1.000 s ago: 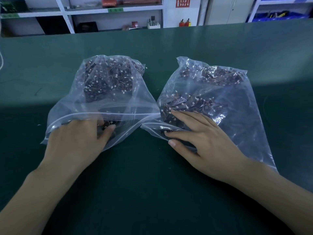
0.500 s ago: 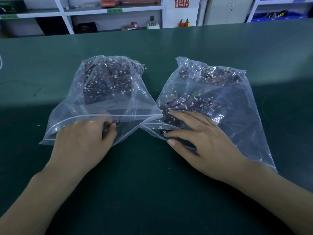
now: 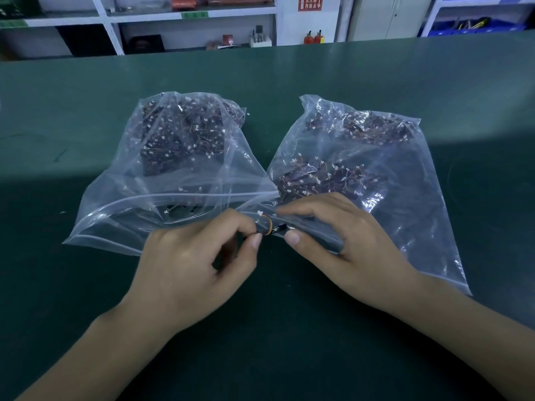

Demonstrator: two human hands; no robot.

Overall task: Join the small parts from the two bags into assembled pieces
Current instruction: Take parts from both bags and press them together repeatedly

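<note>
1. Dark green matting covers the tabletop (image 3: 289, 357) from its near edge to its far edge, with a paler band of light across the middle.
2. Nearest the near edge, both forearms come in from the bottom corners; each is cut off by the frame.
3. Left hand (image 3: 191, 264): fingers curled, thumb and forefinger pinching a small part (image 3: 267, 227) with a looped orange wire and a white connector tip. How the other fingers lie under the palm is hidden.
4. Right hand (image 3: 341, 241): thumb and forefinger close on a small dark part (image 3: 282, 227) right beside the wired one; the two hands are close together, fingertips nearly meeting. Whether the two parts are already joined is too small to tell.
5. Both parts sit just above the zip mouths where the two bags meet, near the middle of the tabletop.
6. Left bag (image 3: 121, 204): clear plastic, mouth open towards the near edge, a heap of dark parts with thin wires and white tips piled at its far end. Single pieces blur into one mass.
7. Right bag (image 3: 419, 204): clear plastic, partly under the right hand and wrist, holding two like heaps, one mid-bag and one at its far end. White printing on the film near the knuckles is unreadable.
8. Beyond the far edge stand white shelves (image 3: 185, 21) with green label strips, unreadable, and a red sign (image 3: 310, 2) with white Chinese characters and an arrow, too blurred to read.
9. Two small red extinguisher-like bottles (image 3: 313, 38) stand below that sign; blue bins (image 3: 463, 26) fill the far right shelf.
</note>
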